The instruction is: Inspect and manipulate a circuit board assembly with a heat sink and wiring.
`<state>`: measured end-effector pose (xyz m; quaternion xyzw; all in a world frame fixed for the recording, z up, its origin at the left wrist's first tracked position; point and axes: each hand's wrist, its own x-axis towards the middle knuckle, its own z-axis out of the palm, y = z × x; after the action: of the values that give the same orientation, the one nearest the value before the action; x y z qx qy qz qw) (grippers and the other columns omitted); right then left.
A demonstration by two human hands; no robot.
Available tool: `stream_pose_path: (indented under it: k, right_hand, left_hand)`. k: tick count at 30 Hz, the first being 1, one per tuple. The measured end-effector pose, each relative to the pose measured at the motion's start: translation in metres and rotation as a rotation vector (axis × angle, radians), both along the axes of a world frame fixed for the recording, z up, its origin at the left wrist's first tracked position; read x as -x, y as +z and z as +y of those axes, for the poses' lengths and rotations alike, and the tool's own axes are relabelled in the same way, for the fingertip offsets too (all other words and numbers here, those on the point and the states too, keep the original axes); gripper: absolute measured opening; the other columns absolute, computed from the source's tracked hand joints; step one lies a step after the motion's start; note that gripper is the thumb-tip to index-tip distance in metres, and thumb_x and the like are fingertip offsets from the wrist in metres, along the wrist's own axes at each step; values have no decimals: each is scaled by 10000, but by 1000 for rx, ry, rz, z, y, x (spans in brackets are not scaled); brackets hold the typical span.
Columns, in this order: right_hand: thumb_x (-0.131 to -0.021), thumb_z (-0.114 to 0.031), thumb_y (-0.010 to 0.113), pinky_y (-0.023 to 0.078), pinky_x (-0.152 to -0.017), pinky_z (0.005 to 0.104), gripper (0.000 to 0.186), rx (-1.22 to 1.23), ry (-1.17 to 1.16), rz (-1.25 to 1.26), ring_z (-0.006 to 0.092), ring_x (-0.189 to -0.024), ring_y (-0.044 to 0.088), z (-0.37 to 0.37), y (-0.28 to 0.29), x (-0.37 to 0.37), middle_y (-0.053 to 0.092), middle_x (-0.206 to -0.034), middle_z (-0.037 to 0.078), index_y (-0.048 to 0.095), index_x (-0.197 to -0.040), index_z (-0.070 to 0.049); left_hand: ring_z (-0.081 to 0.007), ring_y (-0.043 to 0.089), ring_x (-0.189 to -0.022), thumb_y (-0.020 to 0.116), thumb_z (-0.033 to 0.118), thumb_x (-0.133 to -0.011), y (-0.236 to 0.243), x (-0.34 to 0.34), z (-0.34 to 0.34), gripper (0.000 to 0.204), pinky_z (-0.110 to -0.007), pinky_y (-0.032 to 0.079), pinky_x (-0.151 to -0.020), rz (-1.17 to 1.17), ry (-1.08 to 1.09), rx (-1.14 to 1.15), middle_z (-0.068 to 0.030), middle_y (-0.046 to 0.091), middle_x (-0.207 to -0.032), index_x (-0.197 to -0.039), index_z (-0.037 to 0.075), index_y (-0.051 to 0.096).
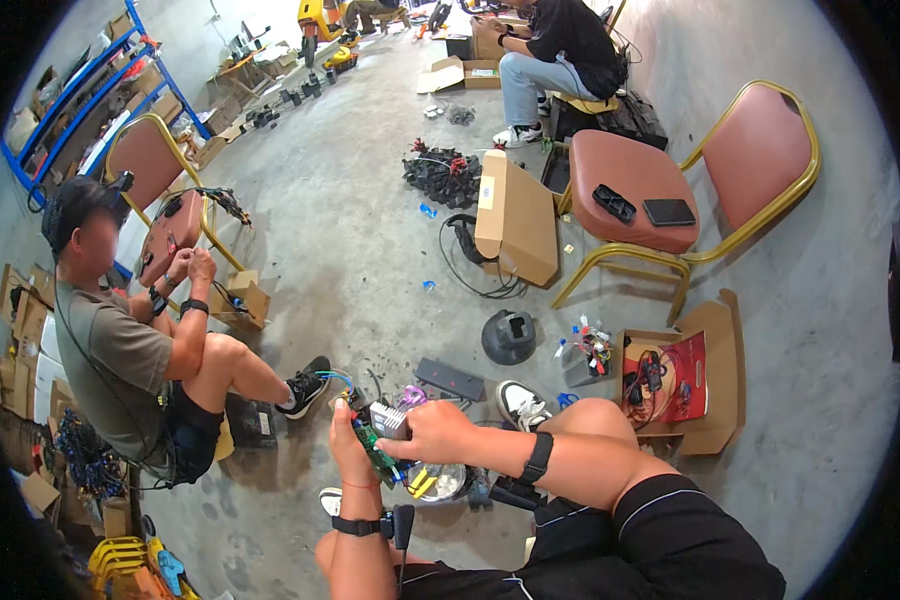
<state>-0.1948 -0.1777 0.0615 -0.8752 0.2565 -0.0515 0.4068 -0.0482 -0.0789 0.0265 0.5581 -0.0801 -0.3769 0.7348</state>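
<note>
Open carton (715, 395) at right holding red card and cables, tall box (515, 215) far centre, green board (378, 448) with silver block and coloured wires near centre, left hand (348, 445) and right hand (432, 432) both grasping it

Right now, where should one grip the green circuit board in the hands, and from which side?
Probably by its long bare edges. The green circuit board stands tilted, the left hand supporting it from below and behind, the right hand coming from the right onto the silver block. The wires leave its top, so come from the sides.
</note>
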Motion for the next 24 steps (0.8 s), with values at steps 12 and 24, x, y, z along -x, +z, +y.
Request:
stream_pose_path:
  k: [12,24]
  right_hand:
    - [-850,-713,568,550,-659,443,746,-41,78,98,368,-682,692,-10,13,-17,664,-667,209,722,-734,8]
    - [-847,-765,547,552,-676,395,796,-319,41,130,292,-728,726,-14,1,-17,722,-720,127,745,-785,4]
  left_hand:
    - [-199,686,-798,568,515,-970,8,-11,-4,446,-356,577,-705,225,-116,127,-51,666,-935,-1118,95,576]
    - [-117,610,-799,588,408,-981,5,-12,3,317,-292,504,-718,106,13,-24,4,602,-897,-1033,95,596]
